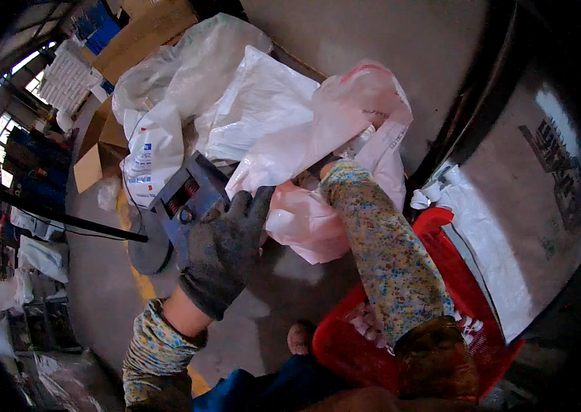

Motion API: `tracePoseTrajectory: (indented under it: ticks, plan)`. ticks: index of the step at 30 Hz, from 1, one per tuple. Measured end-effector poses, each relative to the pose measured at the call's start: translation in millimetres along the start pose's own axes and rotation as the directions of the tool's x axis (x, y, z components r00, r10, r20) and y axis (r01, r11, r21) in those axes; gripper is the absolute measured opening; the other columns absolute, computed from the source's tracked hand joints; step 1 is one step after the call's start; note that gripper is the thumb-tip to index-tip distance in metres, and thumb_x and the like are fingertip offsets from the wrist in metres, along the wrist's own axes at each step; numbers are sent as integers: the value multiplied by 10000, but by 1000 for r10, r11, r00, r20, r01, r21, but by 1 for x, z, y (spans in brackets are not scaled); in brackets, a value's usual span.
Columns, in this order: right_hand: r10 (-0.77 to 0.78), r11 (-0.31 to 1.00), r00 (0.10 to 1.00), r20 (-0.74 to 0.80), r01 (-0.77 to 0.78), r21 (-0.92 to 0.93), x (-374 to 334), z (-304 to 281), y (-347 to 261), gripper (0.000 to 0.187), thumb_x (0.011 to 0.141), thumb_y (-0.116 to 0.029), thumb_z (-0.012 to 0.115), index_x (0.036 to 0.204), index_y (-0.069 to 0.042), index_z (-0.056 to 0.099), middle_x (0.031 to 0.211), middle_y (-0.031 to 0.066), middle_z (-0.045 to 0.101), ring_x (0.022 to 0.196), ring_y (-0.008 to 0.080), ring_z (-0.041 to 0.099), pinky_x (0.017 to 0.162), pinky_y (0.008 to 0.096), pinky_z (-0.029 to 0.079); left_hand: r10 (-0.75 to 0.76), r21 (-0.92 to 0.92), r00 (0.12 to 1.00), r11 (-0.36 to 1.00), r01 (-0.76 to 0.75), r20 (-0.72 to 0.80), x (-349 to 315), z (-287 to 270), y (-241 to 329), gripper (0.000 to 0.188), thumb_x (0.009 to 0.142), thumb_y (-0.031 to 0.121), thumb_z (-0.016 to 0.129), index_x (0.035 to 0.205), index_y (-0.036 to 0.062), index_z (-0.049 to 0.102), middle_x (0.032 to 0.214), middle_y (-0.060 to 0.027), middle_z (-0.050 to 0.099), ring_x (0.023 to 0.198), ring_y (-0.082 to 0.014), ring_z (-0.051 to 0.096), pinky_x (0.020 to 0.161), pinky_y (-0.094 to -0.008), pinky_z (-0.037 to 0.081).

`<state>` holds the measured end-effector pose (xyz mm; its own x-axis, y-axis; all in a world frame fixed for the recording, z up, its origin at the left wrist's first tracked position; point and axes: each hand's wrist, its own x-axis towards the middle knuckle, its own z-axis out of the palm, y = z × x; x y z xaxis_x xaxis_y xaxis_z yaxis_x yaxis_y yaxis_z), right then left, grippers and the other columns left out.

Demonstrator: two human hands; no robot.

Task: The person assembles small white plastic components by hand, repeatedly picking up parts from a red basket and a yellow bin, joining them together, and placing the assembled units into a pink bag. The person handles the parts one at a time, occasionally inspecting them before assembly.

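A pink translucent plastic bag lies slumped in front of me, with some whitish pieces showing in its mouth. My right hand reaches into that mouth; folds of plastic and my flowered sleeve hide its fingers. In a dark grey glove, my left hand is at the bag's near left side. Two of its fingers stretch out apart, their tips against or close to the plastic, and I see nothing held in it. Just beyond this hand is a dark metal fixture with red springs.
A red plastic basket with small white parts stands under my right forearm. White sacks and cardboard boxes lie beyond the bag. To the right, white plastic fittings rest by a large sack. A black bar juts in from the left.
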<state>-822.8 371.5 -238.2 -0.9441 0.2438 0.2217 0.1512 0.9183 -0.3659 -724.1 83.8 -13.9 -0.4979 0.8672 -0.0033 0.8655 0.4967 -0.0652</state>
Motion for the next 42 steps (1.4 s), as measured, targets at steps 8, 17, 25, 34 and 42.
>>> tracePoseTrajectory:
  ticks: [8,17,25,34,42]
  plan:
    - [-22,988,995,93,7,157,26,12,-21,439,913,-258,597,1306,-69,542,1119,103,608,948,180,591,791,339,498,40,117,997,993,-31,-72,-7,22,-10,599,759,233,649,1303,34,499,1083,-164,581,895,-323,605,710,-411,508]
    - [-11,539,944,329,-272,797,-62,-93,-4,422,912,-213,621,1291,-42,550,1053,99,635,857,156,634,720,292,550,39,-5,998,999,-39,-55,3,7,-5,635,740,225,664,1322,44,489,1095,-155,568,896,-325,604,732,-428,511]
    - [94,77,951,295,-303,950,-240,-215,-73,468,940,-244,594,1348,-32,501,1089,72,632,927,173,636,795,314,550,132,-288,931,928,-237,-340,-51,4,20,660,767,110,639,1395,49,446,1277,-200,528,1081,-376,580,907,-425,480]
    - [511,147,853,105,-206,967,-422,-305,-253,344,904,-61,579,1244,-8,556,1074,115,657,946,174,646,796,305,545,285,-811,947,-513,283,150,-162,0,108,592,919,264,619,1434,73,399,1336,-101,499,1191,-243,514,978,-370,466]
    - [562,749,779,-278,-337,571,-517,-309,-343,273,887,-76,615,1154,-18,631,1068,174,679,945,255,678,818,349,537,412,-844,772,15,-537,-484,-241,-12,153,649,820,26,678,1404,23,396,1450,-215,394,1295,-328,465,1061,-389,419]
